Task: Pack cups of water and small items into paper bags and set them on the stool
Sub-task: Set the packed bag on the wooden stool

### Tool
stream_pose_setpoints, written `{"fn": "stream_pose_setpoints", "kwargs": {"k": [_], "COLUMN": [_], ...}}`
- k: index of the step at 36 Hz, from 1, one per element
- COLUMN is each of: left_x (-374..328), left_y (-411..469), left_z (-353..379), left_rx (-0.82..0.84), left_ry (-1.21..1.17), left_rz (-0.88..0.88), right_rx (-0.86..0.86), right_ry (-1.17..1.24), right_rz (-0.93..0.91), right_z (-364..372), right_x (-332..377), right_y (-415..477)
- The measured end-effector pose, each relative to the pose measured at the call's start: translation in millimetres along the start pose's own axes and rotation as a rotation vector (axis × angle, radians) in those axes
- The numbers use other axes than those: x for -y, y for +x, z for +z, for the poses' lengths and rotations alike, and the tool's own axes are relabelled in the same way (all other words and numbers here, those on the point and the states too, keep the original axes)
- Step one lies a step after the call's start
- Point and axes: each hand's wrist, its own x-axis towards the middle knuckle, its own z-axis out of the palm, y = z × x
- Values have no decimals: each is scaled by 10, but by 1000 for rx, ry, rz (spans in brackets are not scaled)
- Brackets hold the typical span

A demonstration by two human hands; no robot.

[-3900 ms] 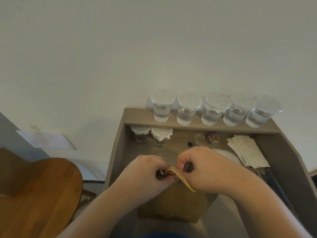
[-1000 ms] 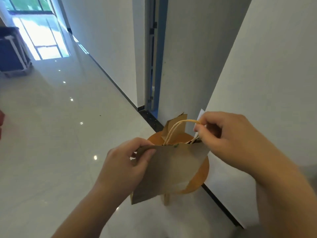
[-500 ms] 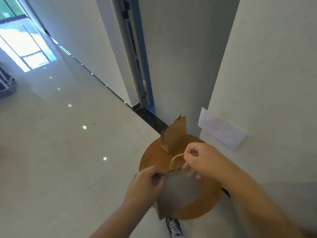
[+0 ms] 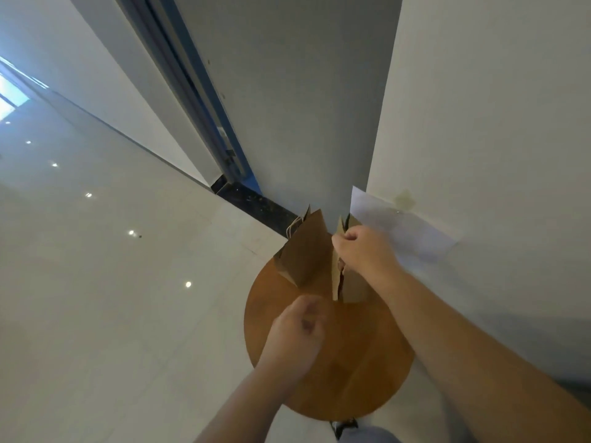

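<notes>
A round wooden stool stands below me against the wall. Two brown paper bags stand on its far side. The first paper bag is on the left, with its handles at its top. The second paper bag is to its right, and my right hand grips its top edge. My left hand hovers over the stool's left part, fingers curled and holding nothing. The bags' contents are hidden.
A white wall corner rises just behind the stool, with a white paper sheet stuck to it. A door frame with a blue edge stands to the left. Glossy tiled floor spreads left. A shoe shows beneath the stool.
The bag I carried in both hands now stands on the stool beside the first bag. My left hand has let go and drawn back. The view has dropped closer to the stool.
</notes>
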Motion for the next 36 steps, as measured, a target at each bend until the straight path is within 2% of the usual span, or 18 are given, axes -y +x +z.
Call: {"fn": "stream_pose_setpoints", "kwargs": {"k": [11,17,26,36], "left_x": [289,468,660,818], "left_y": [20,19,0,-13], "left_z": [-526,-683,-696,-719], "left_rx": [-189,-244,-235,-203], "left_ry": [-61,-126,-125,-80], "left_rz": [-73,-116,-185,-181], "right_rx": [91,121,100,118], "right_ry": [31,-12,-45,-75], "right_rz": [162,165,177,170], "right_z": [172,327,498,506], "right_x": [4,-2,-149,-92], "right_y": [851,969,1072,1238]}}
